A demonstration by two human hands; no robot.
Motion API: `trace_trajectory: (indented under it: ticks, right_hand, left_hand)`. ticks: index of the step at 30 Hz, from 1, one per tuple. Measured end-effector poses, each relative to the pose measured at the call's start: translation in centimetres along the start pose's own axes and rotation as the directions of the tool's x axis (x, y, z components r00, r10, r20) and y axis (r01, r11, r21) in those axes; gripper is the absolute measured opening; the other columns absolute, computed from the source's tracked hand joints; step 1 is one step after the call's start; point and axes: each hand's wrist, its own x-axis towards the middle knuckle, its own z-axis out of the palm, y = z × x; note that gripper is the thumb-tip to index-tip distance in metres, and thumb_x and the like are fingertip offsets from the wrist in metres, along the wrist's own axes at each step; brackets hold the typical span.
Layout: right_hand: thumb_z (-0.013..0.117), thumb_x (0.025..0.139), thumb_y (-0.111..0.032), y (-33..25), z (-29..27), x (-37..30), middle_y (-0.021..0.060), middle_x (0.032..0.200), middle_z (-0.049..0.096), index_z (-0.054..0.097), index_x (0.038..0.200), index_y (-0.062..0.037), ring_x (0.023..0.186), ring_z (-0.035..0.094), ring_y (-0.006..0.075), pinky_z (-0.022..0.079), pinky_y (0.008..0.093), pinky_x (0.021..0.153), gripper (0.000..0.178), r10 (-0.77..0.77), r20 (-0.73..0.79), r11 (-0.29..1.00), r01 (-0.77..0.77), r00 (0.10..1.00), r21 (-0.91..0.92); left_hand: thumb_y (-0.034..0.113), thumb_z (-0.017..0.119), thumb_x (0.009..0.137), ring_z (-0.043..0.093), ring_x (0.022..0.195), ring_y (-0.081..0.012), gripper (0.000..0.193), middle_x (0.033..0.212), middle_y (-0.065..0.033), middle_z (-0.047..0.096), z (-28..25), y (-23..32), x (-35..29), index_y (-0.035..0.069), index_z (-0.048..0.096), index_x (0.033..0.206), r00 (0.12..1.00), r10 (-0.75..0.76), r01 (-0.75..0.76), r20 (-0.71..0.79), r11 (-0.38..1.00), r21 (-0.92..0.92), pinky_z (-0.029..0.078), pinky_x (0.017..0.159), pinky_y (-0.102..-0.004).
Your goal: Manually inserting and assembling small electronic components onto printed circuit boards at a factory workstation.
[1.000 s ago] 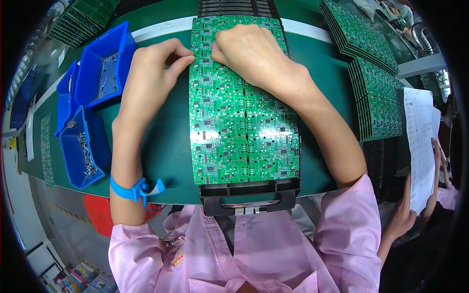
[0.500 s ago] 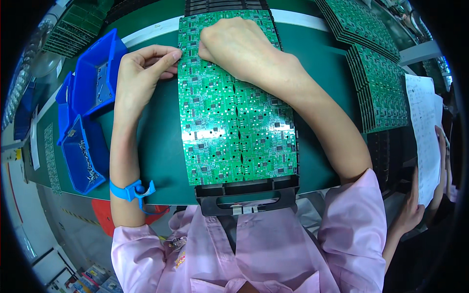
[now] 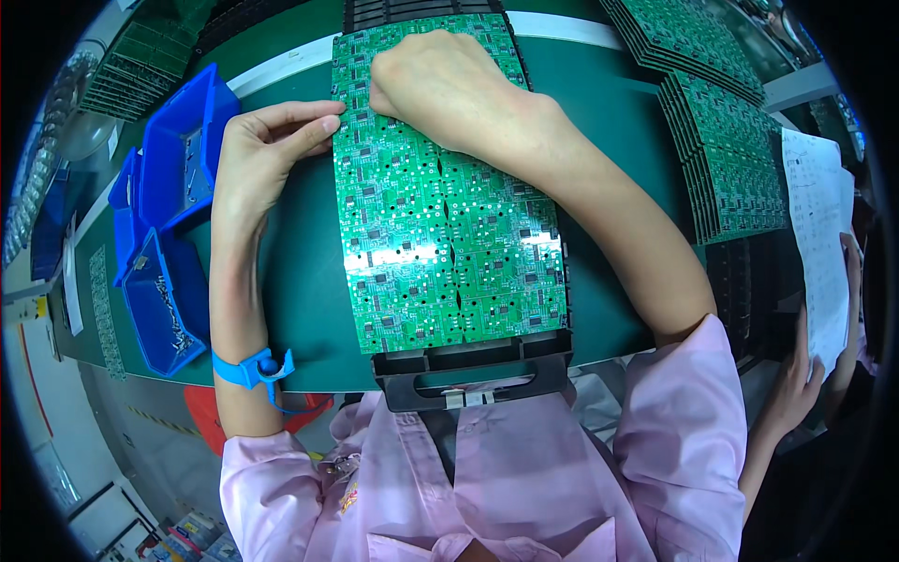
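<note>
A long green circuit board panel (image 3: 403,225), crowded with small dark chips, lies on a black carrier (image 3: 473,370) with a handle at its near end. My right hand (image 3: 435,75) is curled closed over the panel's far part. Its fingertips are turned underneath, so whatever they grip is hidden. At the panel's far left edge is my left hand (image 3: 257,155), thumb and forefinger tips close together in a pinch and its other fingers curled behind. Nothing I can name shows between those tips. A blue strap (image 3: 251,369) circles my left wrist.
Blue bins (image 3: 192,145) stand to the left; the nearer blue bin (image 3: 140,323) holds small metal parts. Stacked circuit boards (image 3: 726,159) stand at right, with more boards (image 3: 140,66) far left. Another person's hand (image 3: 787,403) holds written paper (image 3: 817,253) at the right.
The whole view has shifted slightly. My left forefinger looks straighter, still by the panel's edge. My right hand stays closed over the same part of the panel.
</note>
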Motion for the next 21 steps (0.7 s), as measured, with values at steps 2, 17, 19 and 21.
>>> trace_trajectory:
  ticks: [2,17,19,21]
  right_hand:
    - [0.053,0.062,-0.014,0.0,-0.1,0.1,0.0142,0.049,0.047,0.051,0.053,0.0032,0.04,0.043,0.0267,0.039,0.0343,0.043,0.02,-0.004,0.0,1.0,0.004,1.0,0.008]
    - [0.054,0.062,-0.015,0.6,-0.8,-0.3,0.016,0.051,0.05,0.054,0.054,0.0034,0.042,0.046,0.0293,0.04,0.0361,0.043,0.02,0.026,0.02,0.999,-0.027,0.999,0.027]
    - [0.054,0.061,-0.015,0.7,-0.8,-0.3,0.0162,0.052,0.051,0.055,0.055,0.0029,0.042,0.047,0.0297,0.04,0.036,0.043,0.019,0.04,0.019,0.999,-0.04,0.999,0.034]
    - [0.055,0.061,-0.016,1.1,-0.5,-0.7,0.0155,0.053,0.053,0.057,0.056,0.001,0.043,0.049,0.0295,0.04,0.0359,0.043,0.018,0.06,-0.015,0.998,-0.06,0.998,0.014]
  left_hand:
    - [0.008,0.063,0.074,0.055,0.062,-0.0084,0.016,0.07,-0.0077,0.061,0.0,0.0,-0.1,-0.001,0.064,0.087,1.0,0.006,-0.006,-0.01,1.0,0.013,0.046,0.058,-0.015]
    - [0.008,0.06,0.075,0.051,0.06,-0.0072,0.014,0.07,-0.0046,0.06,-0.2,1.0,2.4,0.0,0.064,0.086,0.975,0.217,-0.221,0.044,0.942,0.253,0.042,0.056,-0.0159]
    - [0.007,0.06,0.075,0.05,0.059,-0.007,0.014,0.07,-0.0042,0.06,0.1,0.6,2.9,-0.001,0.064,0.086,0.974,0.218,-0.226,0.062,0.927,0.3,0.041,0.056,-0.016]
    - [0.007,0.058,0.075,0.05,0.06,-0.0073,0.015,0.071,-0.0044,0.06,0.7,0.4,3.1,-0.002,0.063,0.086,0.974,0.216,-0.225,0.061,0.93,0.291,0.041,0.056,-0.0163]
